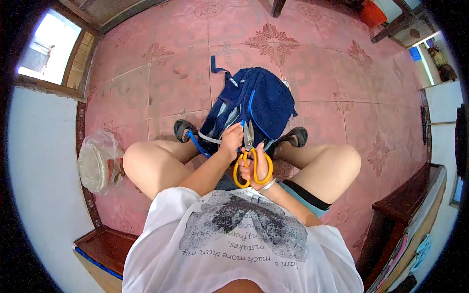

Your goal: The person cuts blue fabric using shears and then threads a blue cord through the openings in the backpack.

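Observation:
A dark blue backpack (271, 100) with bright blue trim lies on the floor between my feet. My left hand (231, 140) is closed at its near edge, pinching what looks like the bright blue trim. In my right hand (258, 168) is a pair of scissors (268, 172) with yellow loop handles, fingers wrapped around the loops. Its metal blades point away from me, slightly parted, beside the left hand's fingertips and against the bag. Whether the blades touch the blue trim, I cannot tell. A grey strap and a bright blue strap (194, 142) trail from the bag's left side.
Pink patterned tiles (181, 73) surround the bag. To my left, a clear plastic bag (100, 163) with pale round things leans by the wall. A dark wooden bench (408, 195) stands at right. An orange-red bucket (373, 14) sits at the far right.

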Tool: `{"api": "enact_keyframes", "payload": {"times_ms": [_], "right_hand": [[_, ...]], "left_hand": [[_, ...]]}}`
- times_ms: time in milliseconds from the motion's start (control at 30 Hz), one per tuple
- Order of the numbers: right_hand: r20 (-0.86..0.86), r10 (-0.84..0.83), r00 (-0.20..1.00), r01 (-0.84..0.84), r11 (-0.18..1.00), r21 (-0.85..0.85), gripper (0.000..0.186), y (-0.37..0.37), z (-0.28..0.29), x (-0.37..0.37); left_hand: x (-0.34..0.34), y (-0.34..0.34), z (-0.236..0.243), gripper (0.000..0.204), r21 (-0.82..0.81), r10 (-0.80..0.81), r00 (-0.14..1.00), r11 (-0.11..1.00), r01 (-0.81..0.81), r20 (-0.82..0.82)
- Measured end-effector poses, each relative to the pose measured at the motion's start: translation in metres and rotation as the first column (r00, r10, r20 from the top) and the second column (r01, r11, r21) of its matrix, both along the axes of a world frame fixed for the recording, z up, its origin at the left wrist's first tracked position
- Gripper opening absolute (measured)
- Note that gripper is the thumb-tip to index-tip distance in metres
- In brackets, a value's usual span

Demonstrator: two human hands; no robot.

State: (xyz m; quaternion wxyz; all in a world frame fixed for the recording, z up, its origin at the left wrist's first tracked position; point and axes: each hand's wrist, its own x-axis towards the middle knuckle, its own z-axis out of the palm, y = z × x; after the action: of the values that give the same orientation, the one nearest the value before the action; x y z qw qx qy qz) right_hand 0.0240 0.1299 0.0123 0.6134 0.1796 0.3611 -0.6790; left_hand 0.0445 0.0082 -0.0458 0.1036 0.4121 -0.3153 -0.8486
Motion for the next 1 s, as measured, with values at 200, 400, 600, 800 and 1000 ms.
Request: {"api": "enact_keyframes", "payload": {"times_ms": [200,400,600,800,1000], "right_hand": [[-0.211,-0.018,0.977,0.03,0.998,0.053,0.057,-0.005,-0.013,-0.008],[0.061,0.189,0.98,-0.184,0.98,-0.079,0.064,0.008,-0.01,-0.041],[0.231,0.179,0.956,-0.146,0.977,-0.154,0.064,0.021,-0.008,-0.015],[0.296,0.144,0.944,-0.078,0.972,-0.223,0.064,0.021,-0.009,-0.015],[0.328,0.141,0.934,-0.038,0.953,-0.301,0.065,0.02,-0.01,-0.015]], "left_hand": [[-0.003,0.013,0.012,0.018,-0.128,-0.092,0.99,0.986,0.106,0.111],[0.0,-0.004,-0.008,0.021,-0.161,-0.073,0.977,0.981,0.107,0.202],[0.003,-0.015,-0.009,0.009,0.038,-0.011,0.994,0.999,0.007,0.107],[0.005,-0.012,-0.007,0.017,0.04,-0.009,0.997,0.999,0.006,0.072],[0.006,-0.009,-0.006,0.022,0.025,-0.041,0.998,0.999,0.04,0.048]]}}
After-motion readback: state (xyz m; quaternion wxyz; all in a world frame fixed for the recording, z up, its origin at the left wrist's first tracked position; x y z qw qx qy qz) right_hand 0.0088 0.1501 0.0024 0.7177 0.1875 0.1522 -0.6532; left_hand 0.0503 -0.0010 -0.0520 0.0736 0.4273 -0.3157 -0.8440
